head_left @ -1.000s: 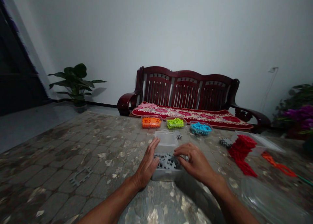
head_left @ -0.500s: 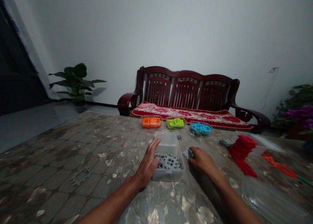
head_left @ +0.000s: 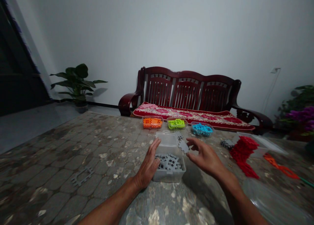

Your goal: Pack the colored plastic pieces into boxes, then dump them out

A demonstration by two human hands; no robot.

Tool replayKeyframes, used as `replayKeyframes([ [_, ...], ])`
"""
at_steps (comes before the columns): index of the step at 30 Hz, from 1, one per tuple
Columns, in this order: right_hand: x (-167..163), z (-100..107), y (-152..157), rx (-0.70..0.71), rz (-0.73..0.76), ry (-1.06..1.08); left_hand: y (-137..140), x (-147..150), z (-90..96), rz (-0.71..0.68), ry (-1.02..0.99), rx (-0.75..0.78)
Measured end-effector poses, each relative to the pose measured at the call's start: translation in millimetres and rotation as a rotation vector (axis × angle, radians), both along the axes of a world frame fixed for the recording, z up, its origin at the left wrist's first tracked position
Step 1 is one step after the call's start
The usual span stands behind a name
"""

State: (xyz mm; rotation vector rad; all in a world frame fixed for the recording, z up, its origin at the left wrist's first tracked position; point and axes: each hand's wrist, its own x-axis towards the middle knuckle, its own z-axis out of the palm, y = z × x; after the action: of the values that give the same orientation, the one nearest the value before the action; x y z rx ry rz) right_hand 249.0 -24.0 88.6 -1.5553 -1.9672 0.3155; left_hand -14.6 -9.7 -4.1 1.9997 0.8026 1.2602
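A clear plastic box (head_left: 168, 176) holds many grey interlocking pieces (head_left: 169, 162), its lid (head_left: 167, 140) folded back at the far side. My left hand (head_left: 148, 164) grips the box's left wall, fingers along the side and thumb over the rim. To the right of the box, my right hand (head_left: 204, 156) is raised above the table, pinching a flat grey toothed piece (head_left: 183, 146) between thumb and forefinger. Behind that piece lies a small grey stack (head_left: 178, 135), partly hidden. A grey open-frame piece (head_left: 82, 177) rests alone on the left.
Boxes of orange pieces (head_left: 152, 122), lime pieces (head_left: 176, 123) and blue pieces (head_left: 202, 129) line the far edge. Rightward are a grey stack (head_left: 227, 143), joined red pieces (head_left: 244, 153), an orange chain (head_left: 282, 167) and a clear lid (head_left: 272, 198). A wooden bench (head_left: 187, 90) stands beyond.
My right hand has lifted off the table with the grey toothed piece, moving up and slightly left toward the box's far corner. My left hand stays on the box.
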Motion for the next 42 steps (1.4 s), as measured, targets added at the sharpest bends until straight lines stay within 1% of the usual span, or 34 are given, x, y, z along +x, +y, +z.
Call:
replayKeyframes([
  [2, -14, 6, -10, 0.009, 0.061, 0.007, -1, 0, 0.8, 0.006, -0.006, -0.010],
  [4, -26, 9, -18, -0.014, 0.143, -0.013, -1, 0, 1.2, 0.008, -0.017, -0.018],
  [6, -32, 10, -22, -0.038, 0.230, -0.041, -1, 0, 0.9, 0.010, -0.023, -0.019],
  [8, -33, 9, -23, -0.032, 0.256, -0.046, -1, 0, 0.1, 0.016, -0.022, -0.007],
  [13, -22, 1, -14, 0.046, 0.133, -0.004, 0, 0, -1.6, 0.018, -0.016, 0.009],
  [15, -18, -5, -8, 0.047, 0.082, 0.011, 0, 0, -1.8, 0.021, -0.015, 0.008],
  [17, -14, -14, 0, 0.016, 0.039, 0.056, -1, 1, -2.0, 0.029, -0.019, 0.002],
  [21, -3, -40, 20, -0.086, -0.011, 0.226, -2, 1, -4.0, 0.037, -0.063, -0.043],
  [25, 7, -71, 34, -0.133, -0.065, 0.356, -3, 3, -6.2, 0.029, -0.132, -0.148],
  [28, 13, -89, 38, -0.124, -0.122, 0.346, -3, 5, -6.4, 0.026, -0.191, -0.215],
  [31, 14, -100, 41, -0.076, -0.192, 0.292, -4, 7, -5.9, 0.003, -0.239, -0.263],
  [33, 13, -104, 46, -0.040, -0.238, 0.264, -4, 8, -5.7, -0.001, -0.249, -0.281],
  [35, 10, -105, 53, -0.019, -0.270, 0.222, -3, 7, -6.0, 0.032, -0.238, -0.265],
  [39, 0, -99, 78, -0.012, -0.293, 0.053, -4, 4, -6.6, 0.146, -0.152, -0.105],
  [42, -8, -89, 99, -0.068, -0.307, -0.030, -6, 1, -6.4, 0.135, -0.105, -0.023],
])
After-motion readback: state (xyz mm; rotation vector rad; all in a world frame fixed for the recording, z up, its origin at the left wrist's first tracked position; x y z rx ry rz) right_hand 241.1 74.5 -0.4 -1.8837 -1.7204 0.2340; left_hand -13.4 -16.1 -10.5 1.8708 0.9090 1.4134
